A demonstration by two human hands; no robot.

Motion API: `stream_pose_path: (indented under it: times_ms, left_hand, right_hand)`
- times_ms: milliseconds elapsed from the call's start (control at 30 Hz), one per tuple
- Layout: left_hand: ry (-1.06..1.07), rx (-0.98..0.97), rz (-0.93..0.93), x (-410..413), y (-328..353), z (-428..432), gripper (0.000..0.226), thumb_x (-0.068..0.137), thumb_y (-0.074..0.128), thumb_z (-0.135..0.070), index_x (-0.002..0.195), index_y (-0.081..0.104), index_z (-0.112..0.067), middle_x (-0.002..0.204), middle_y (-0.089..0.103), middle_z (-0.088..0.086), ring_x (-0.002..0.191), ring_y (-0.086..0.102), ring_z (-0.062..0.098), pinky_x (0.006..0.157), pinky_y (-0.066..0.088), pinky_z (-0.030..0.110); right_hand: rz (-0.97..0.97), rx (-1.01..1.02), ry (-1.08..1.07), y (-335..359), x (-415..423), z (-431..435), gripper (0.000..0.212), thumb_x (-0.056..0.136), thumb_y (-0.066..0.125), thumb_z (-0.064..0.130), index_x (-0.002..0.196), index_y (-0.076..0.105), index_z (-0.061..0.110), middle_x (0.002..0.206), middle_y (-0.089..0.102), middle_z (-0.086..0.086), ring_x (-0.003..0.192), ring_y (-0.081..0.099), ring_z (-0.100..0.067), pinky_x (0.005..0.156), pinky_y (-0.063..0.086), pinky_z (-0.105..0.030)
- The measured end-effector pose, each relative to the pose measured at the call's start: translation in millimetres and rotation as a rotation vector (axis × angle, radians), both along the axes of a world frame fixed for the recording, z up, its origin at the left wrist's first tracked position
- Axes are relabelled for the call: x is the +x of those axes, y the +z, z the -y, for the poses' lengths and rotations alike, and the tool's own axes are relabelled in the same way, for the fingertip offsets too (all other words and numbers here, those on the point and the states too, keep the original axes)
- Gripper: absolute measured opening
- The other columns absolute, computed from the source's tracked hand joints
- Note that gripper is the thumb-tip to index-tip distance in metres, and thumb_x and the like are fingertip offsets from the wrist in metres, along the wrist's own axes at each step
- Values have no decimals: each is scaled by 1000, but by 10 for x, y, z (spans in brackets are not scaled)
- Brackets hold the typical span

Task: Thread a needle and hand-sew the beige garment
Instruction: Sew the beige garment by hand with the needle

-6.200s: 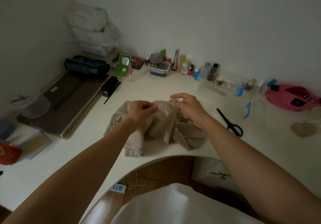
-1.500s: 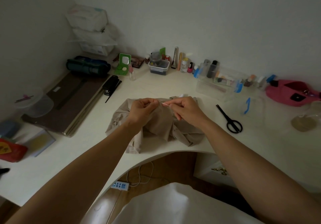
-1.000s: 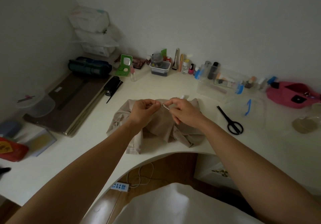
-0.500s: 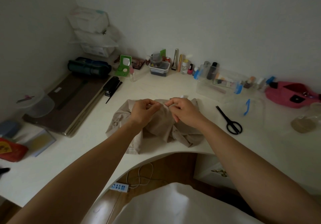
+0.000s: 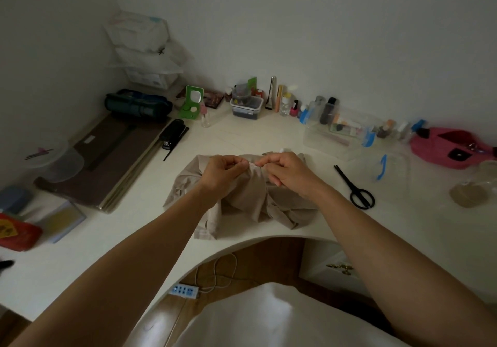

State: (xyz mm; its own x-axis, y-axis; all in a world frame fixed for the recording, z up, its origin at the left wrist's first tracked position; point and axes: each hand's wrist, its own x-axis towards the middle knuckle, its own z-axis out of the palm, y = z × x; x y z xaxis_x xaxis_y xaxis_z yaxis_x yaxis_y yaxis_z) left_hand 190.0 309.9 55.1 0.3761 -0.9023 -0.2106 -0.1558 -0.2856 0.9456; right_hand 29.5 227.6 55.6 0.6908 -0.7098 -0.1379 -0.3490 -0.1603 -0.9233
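Head view: pinching raised fold of crumpled beige fabric garment [image 5: 250, 198] with left hand [image 5: 224, 171] and right hand [image 5: 285, 170], over white bench [image 5: 242, 136]. No needle discernible. Advise holding fold taut, stitches short.

No lettering can be read

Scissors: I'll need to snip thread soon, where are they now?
Head view: the black scissors lie on the desk, right of the beige garment and the right hand.
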Motion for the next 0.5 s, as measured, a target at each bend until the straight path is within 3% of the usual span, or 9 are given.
stream_pose_path:
  times_ms: [267,500]
  left_hand:
    - [10,16,-27,8,25,32,21,94,60,-20,102,70,-4,82,66,0,74,58,5,63,49,6]
    - [22,28,-89,9,38,42,21,92,62,-20,101,69,-3,81,65,1,74,58,7,70,52,14]
  right_hand:
    - [66,97,-20,9,7,23,23,100,46,5,106,67,13,46,47,9,41,37,-2,44,34,-12]
    - [101,149,-20,-11,12,30,24,101,45,5,103,66,17,47,45,9,40,35,-2,42,32,-13]
